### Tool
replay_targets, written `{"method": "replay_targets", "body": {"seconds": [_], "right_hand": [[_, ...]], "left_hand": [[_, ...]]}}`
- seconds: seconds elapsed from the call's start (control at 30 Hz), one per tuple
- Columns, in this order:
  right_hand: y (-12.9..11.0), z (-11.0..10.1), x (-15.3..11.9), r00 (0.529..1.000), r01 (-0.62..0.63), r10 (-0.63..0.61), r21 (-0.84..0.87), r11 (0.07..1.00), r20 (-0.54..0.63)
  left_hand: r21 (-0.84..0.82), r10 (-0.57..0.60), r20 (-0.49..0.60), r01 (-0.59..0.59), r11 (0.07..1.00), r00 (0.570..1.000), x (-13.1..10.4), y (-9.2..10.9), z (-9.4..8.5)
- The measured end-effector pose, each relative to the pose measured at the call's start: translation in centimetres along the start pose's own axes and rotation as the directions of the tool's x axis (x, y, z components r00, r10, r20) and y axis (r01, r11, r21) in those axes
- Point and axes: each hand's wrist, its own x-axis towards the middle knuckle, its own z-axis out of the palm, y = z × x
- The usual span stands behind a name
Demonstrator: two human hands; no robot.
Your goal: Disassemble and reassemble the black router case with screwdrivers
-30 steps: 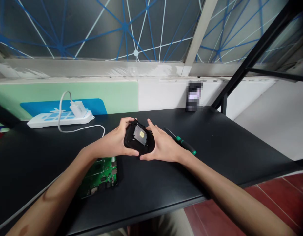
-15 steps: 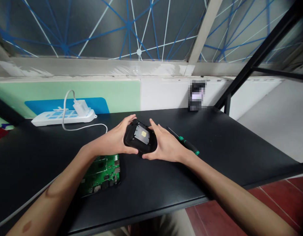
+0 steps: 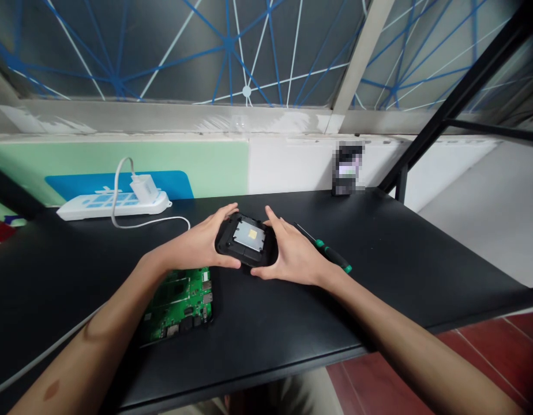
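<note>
Dark, frosted windows (image 3: 162, 52) with blue and white lines run along the far side, over a pale wall (image 3: 288, 164) and a black tabletop (image 3: 284, 328). Near the middle of the scene, a black casing (image 3: 241, 252) sits between the left hand (image 3: 206, 239) and the right hand (image 3: 295, 253), which grip it from its left and right sides, thumbs on the near edge and fingers towards the far one. It appears to be raised off the tabletop and tilted, so that its metal plate (image 3: 244, 233), with a small yellowish square (image 3: 252, 234) on it, faces the person. Holding it by the sides probably keeps it steady and leaves that face uncovered; how firmly the fingers press, I cannot tell.

Nearer and to the left, a green circuit board (image 3: 180, 305) lies flat, its left part hidden by the left forearm. Just to the right of the right hand lies a screwdriver (image 3: 336, 257), handle towards the near right, likely put there for easy reach. At the far left is a white power strip (image 3: 85, 208) with a plugged-in charger (image 3: 144, 187); its white cable (image 3: 169, 219) passes behind the left arm. Far right, a pixelated object (image 3: 348, 170) stands upright by the wall, too blurred to identify.
</note>
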Motion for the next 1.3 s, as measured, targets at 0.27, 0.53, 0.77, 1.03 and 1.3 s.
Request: {"method": "replay_targets", "body": {"seconds": [0.27, 0.53, 0.77, 1.03, 1.3], "right_hand": [[0.0, 0.0, -0.1, 1.000, 0.007, -0.007, 0.017, 1.000, -0.012], [-0.1, -0.2, -0.3, 0.999, 0.027, -0.027, -0.001, 1.000, -0.042], [0.2, -0.2, -0.3, 0.998, 0.041, -0.040, 0.015, 0.999, -0.047], [0.4, -2.3, -1.4, 0.985, 0.168, -0.171, 0.137, 0.976, 0.012], [0.0, -2.3, -3.8, 0.951, 0.266, -0.277, 0.090, 0.960, 0.138]], "left_hand": [[0.007, 0.014, -0.003, -0.014, 1.000, 1.000, -0.1, -0.1, 0.0], [0.013, 0.046, -0.010, -0.046, 0.999, 0.999, 0.0, -0.5, 0.2], [0.012, 0.031, -0.001, -0.031, 0.999, 1.000, 0.0, -0.3, 0.1], [0.141, 0.057, -0.002, -0.056, 0.988, 0.998, -1.7, 1.6, 0.2], [0.296, 0.129, 0.000, -0.123, 0.947, 0.992, -4.6, 3.3, 3.1]]}}
